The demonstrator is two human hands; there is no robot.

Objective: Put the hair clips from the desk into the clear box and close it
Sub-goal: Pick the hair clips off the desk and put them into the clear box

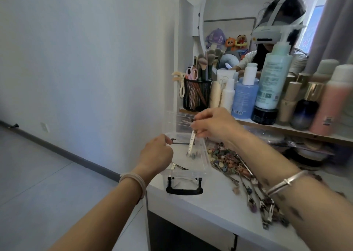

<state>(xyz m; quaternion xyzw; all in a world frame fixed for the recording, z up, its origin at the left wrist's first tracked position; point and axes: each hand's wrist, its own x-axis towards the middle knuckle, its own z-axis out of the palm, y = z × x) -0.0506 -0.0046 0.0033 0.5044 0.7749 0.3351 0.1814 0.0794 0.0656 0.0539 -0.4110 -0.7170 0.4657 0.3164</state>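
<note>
The clear box [202, 171] sits open at the desk's left corner, its lid standing up behind and a black handle [184, 190] hanging at the front. My left hand [155, 156] grips the box's left rim. Over the box, my right hand [214, 125] pinches the top of a long white hair clip [191, 143], whose lower end hangs down inside near a few small clips on the bottom. A heap of flowered hair clips [229, 161] lies on the desk to the right of the box, trailing under my right forearm.
A raised shelf behind the box carries a black mesh cup [196, 96] of brushes and scissors, and several bottles [273, 79]. A round mirror stands above it. The white desk [206, 205] ends just left of the box, with floor below.
</note>
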